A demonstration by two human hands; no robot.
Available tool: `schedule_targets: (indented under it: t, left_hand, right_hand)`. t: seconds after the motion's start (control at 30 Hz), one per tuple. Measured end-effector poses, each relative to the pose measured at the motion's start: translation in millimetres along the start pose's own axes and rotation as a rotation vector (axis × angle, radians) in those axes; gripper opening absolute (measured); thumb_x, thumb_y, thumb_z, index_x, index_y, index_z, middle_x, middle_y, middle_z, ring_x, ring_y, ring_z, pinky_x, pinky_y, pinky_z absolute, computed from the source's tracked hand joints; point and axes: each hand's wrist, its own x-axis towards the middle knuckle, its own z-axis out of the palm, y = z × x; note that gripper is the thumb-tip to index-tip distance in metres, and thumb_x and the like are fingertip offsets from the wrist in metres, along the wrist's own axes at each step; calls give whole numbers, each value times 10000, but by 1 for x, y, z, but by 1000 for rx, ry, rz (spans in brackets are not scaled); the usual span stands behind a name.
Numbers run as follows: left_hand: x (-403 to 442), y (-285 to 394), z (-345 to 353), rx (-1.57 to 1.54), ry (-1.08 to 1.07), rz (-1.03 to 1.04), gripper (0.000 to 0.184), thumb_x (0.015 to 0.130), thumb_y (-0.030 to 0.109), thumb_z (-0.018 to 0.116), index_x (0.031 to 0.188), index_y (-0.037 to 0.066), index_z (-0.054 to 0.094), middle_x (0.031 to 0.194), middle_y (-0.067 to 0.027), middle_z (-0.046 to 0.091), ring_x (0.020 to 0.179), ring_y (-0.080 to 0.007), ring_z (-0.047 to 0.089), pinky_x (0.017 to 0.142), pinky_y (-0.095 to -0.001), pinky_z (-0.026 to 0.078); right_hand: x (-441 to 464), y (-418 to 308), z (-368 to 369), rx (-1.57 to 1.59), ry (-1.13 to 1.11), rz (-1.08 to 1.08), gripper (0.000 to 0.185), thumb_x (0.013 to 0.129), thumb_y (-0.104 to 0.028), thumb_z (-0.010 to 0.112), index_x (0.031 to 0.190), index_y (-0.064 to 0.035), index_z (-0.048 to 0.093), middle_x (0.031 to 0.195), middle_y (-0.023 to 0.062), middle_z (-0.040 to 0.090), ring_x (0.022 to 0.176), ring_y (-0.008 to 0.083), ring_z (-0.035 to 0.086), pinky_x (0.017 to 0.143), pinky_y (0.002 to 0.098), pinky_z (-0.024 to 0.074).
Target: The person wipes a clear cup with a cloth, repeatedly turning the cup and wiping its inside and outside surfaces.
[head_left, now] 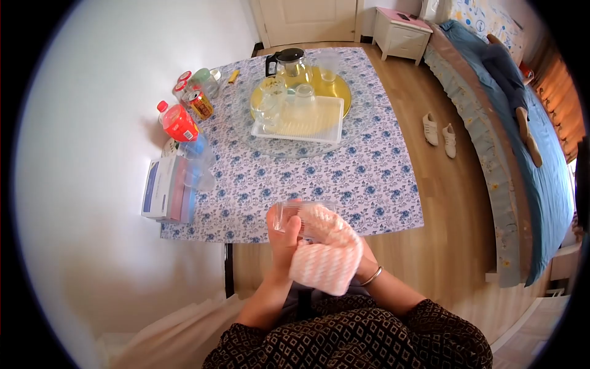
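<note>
My left hand [284,238] is closed around a clear, see-through container [284,216], held near my body at the table's front edge. Its exact kind is hard to make out. A pink-and-white striped cloth [329,261] covers most of my right hand [365,265], which presses it against the container's right side. The cloth's lower end hangs down in front of my lap. Beneath the cloth, the right fingers are hidden. A bracelet circles the right wrist.
On the flowered tablecloth [369,181] stand a white tray [332,132], clear glassware and a black-lidded pitcher [294,67]. To the left are a red-labelled bottle [179,125], a can [200,106] and boxes [163,187]. A person's legs [507,71] rest on the bed.
</note>
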Motion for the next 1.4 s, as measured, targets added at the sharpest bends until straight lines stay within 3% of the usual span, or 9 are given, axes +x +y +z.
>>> schedule_targets:
  t: [0.3, 0.63, 0.83, 0.97, 1.03, 1.07, 1.2, 1.3, 1.4]
  left_hand:
    - [-27, 21, -11, -37, -146, -30, 469, 779, 253, 644, 1102, 33, 386, 1021, -134, 516, 913, -225, 551, 769, -371, 486]
    - [-48, 35, -9, -3, -85, -250, 523, 763, 239, 674, 1137, 20, 382, 1055, -146, 519, 963, -241, 534, 817, -376, 465]
    - [-37, 35, -13, -319, -437, -37, 562, 730, 233, 702, 1165, 79, 381, 1101, -138, 478, 1057, -280, 490, 873, -421, 435]
    - [-42, 41, -11, -421, -330, -116, 469, 759, 184, 652, 1136, 78, 394, 1051, -120, 487, 1027, -286, 498, 851, -435, 443]
    - [-45, 46, -9, -366, -16, -320, 402, 786, 123, 605, 1119, 52, 392, 1063, -127, 485, 999, -283, 509, 843, -429, 448]
    - [-46, 44, -11, -366, -15, -319, 402, 786, 123, 605, 1119, 52, 392, 1063, -127, 485, 999, -283, 509, 843, -429, 448]
    - [-46, 35, -19, -242, 92, -371, 397, 798, 78, 593, 1132, 32, 384, 1133, -155, 468, 1004, -282, 511, 858, -425, 443]
    - [-51, 38, -14, -305, 7, -286, 459, 789, 86, 612, 1176, 37, 370, 1163, -162, 461, 1055, -292, 493, 882, -428, 433]
    - [-49, 38, -12, -405, -162, -150, 530, 773, 117, 638, 1217, 48, 356, 1174, -153, 458, 1120, -300, 455, 905, -434, 422]
  right_hand:
    - [6, 71, 0, 642, -410, 269, 391, 900, -249, 462, 1235, -56, 403, 1207, 72, 459, 1117, 149, 451, 957, 272, 368]
    - [-6, 93, -8, 1010, -495, 566, 423, 898, -215, 454, 1282, -76, 345, 1277, 81, 382, 1182, 164, 377, 1013, 278, 300]
    - [-19, 44, 20, 517, -450, 318, 442, 887, -213, 467, 1284, -64, 339, 1289, 98, 367, 1195, 190, 362, 1021, 297, 287]
    - [-18, 25, 32, 253, -425, 124, 452, 882, -213, 473, 1284, -58, 336, 1295, 106, 360, 1202, 203, 354, 1025, 306, 281]
    - [-13, 13, 35, -449, -381, -185, 455, 867, -190, 481, 1271, -34, 343, 1297, 138, 355, 1205, 238, 350, 1014, 326, 282]
    - [-10, 22, 34, -516, -358, -193, 455, 853, -170, 488, 1260, -20, 347, 1291, 165, 356, 1212, 258, 341, 996, 348, 291]
    - [-12, 24, 37, -588, -288, -324, 478, 845, -170, 492, 1275, -30, 337, 1311, 161, 339, 1230, 244, 327, 997, 334, 291]
    - [-15, -8, 44, 91, -339, -16, 501, 858, -182, 494, 1304, -44, 313, 1340, 127, 311, 1250, 211, 306, 1020, 316, 273]
    - [-22, -40, 36, 320, -371, 230, 504, 861, -189, 497, 1308, -49, 310, 1340, 113, 314, 1247, 198, 311, 1025, 307, 267]
